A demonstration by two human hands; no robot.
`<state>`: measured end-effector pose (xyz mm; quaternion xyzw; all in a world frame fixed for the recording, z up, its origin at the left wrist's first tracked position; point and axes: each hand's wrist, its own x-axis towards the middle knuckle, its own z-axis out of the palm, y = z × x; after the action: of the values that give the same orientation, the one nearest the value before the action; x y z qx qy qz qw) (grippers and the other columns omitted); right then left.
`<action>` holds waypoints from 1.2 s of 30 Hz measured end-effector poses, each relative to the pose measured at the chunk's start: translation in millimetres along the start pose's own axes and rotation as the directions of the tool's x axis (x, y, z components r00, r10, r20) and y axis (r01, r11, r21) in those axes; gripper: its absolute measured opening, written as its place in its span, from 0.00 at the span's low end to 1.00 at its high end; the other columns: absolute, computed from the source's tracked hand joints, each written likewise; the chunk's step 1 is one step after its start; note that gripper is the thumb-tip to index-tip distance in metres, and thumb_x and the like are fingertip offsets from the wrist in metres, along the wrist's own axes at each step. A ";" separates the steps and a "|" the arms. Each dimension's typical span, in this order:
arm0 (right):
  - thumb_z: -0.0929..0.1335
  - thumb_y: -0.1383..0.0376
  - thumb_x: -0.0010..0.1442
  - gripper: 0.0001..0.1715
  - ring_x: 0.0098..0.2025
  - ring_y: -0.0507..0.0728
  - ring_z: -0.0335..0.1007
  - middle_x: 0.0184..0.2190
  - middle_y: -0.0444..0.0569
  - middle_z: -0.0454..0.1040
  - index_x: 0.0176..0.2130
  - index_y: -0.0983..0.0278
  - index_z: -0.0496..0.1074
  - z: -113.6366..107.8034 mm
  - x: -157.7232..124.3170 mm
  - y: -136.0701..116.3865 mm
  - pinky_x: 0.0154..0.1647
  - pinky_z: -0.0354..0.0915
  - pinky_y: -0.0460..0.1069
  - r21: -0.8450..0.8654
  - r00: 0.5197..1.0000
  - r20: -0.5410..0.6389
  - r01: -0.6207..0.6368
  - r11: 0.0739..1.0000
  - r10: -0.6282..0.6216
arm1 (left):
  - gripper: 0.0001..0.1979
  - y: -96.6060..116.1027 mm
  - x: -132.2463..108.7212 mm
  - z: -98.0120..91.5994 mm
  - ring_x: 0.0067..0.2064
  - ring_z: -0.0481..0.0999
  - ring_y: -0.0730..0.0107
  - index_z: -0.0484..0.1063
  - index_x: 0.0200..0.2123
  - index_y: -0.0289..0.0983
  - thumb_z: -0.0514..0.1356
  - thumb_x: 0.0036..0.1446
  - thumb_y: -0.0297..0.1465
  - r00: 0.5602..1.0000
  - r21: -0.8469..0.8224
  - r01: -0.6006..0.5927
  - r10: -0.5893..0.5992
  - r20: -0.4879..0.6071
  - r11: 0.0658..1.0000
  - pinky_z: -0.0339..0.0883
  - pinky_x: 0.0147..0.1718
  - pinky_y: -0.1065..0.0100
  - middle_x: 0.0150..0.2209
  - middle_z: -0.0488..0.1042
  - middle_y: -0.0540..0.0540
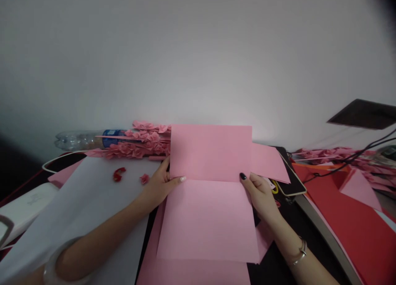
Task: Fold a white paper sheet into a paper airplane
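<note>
Well, the pink paper sheet (210, 153) stands between the two hands, and it is folded into panels. Its upper panel looks a little darker, its lower panel (207, 221) comes down toward the person, and one pointed side flap (267, 163) goes out past the right hand. The left hand (159, 186) is clamped on the sheet's left edge, and the right hand (258, 194) is clamped on its right edge, so the hands stay well apart. Under the sheet lies a second pink sheet (188, 272). Beyond the left hand lie two red paper scraps (119, 174) and a small pink paper flower (144, 178) on a white paper sheet (93, 194). Farther behind is a plastic bottle (83, 139) with pink paper flowers (136, 142). Just beyond the right hand is a black phone (291, 177), and a red paper sheet (346, 223) lies farther to the right.
</note>
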<state>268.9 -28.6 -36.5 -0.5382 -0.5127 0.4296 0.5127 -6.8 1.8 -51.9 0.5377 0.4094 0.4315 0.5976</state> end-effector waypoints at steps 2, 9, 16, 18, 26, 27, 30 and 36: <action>0.66 0.50 0.57 0.17 0.32 0.60 0.70 0.26 0.49 0.75 0.33 0.60 0.75 0.6 -0.1 -0.9 0.31 0.64 0.52 0.102 0.997 0.015 -0.077 0.992 0.075 | 0.28 -2.9 3.1 -3.6 0.34 0.77 0.64 0.62 0.55 0.40 0.64 0.51 0.35 0.999 -0.074 0.050 -0.049 0.010 0.996 0.70 0.32 0.66 0.37 0.78 0.46; 0.70 0.51 0.48 0.19 0.37 0.65 0.73 0.32 0.55 0.78 0.38 0.58 0.78 -4.9 -4.4 -11.4 0.33 0.67 0.55 0.271 0.968 0.203 -0.202 0.941 0.150 | 0.10 -1.1 7.8 -16.4 0.32 0.77 0.63 0.76 0.37 0.38 0.64 0.51 0.35 0.992 -0.155 0.124 -0.116 0.059 0.980 0.69 0.33 0.66 0.32 0.79 0.48; 0.73 0.56 0.45 0.17 0.33 0.59 0.73 0.34 0.50 0.79 0.37 0.56 0.79 -8.2 -9.3 -11.9 0.39 0.67 0.54 0.292 0.960 0.240 -0.214 0.932 0.145 | 0.07 4.5 8.7 -17.7 0.32 0.77 0.65 0.77 0.34 0.38 0.65 0.50 0.32 0.986 -0.213 0.167 -0.159 0.055 0.963 0.69 0.35 0.66 0.31 0.79 0.49; 0.73 0.55 0.45 0.18 0.33 0.59 0.73 0.34 0.50 0.79 0.38 0.56 0.79 -8.0 -9.5 -10.6 0.38 0.67 0.54 0.287 0.963 0.233 -0.201 0.936 0.136 | 0.07 3.3 8.9 -17.9 0.33 0.77 0.65 0.77 0.34 0.38 0.65 0.49 0.32 0.985 -0.209 0.170 -0.161 0.056 0.963 0.69 0.35 0.66 0.31 0.79 0.50; 0.72 0.60 0.48 0.23 0.41 0.61 0.73 0.37 0.51 0.79 0.46 0.58 0.74 -7.1 -4.5 -6.9 0.38 0.67 0.53 0.179 0.943 0.331 -0.103 0.979 0.039 | 0.07 0.4 9.7 -20.7 0.32 0.77 0.65 0.77 0.34 0.38 0.65 0.50 0.32 0.981 -0.186 0.193 -0.182 0.071 0.963 0.68 0.34 0.67 0.30 0.79 0.50; 0.72 0.63 0.48 0.23 0.43 0.61 0.73 0.39 0.51 0.78 0.46 0.58 0.74 -5.3 -4.0 -7.9 0.40 0.67 0.54 0.156 0.947 0.322 -0.066 0.985 0.012 | 0.07 0.5 9.8 -20.7 0.32 0.76 0.65 0.77 0.34 0.38 0.64 0.50 0.33 0.981 -0.172 0.194 -0.185 0.065 0.966 0.67 0.34 0.67 0.30 0.79 0.50; 0.73 0.67 0.47 0.27 0.46 0.60 0.71 0.43 0.51 0.76 0.47 0.57 0.69 1.6 -5.1 -10.4 0.40 0.67 0.52 0.132 0.962 0.265 0.026 0.991 -0.061 | 0.08 1.2 9.9 -19.8 0.31 0.76 0.65 0.77 0.33 0.38 0.65 0.49 0.34 0.980 -0.137 0.199 -0.196 0.039 0.970 0.67 0.32 0.67 0.30 0.79 0.49; 0.72 0.72 0.49 0.33 0.46 0.58 0.71 0.51 0.48 0.69 0.50 0.49 0.62 5.2 -12.7 -8.9 0.36 0.69 0.50 0.029 0.961 0.096 0.258 0.966 -0.259 | 0.09 2.6 9.6 -18.1 0.29 0.76 0.66 0.76 0.31 0.37 0.67 0.46 0.35 0.981 -0.114 0.192 -0.192 0.012 0.975 0.67 0.31 0.68 0.29 0.79 0.49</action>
<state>261.4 -41.1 -29.0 -0.4406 -0.5999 0.3891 0.5428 -21.5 16.4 -51.1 0.4607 0.4338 0.3943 0.6664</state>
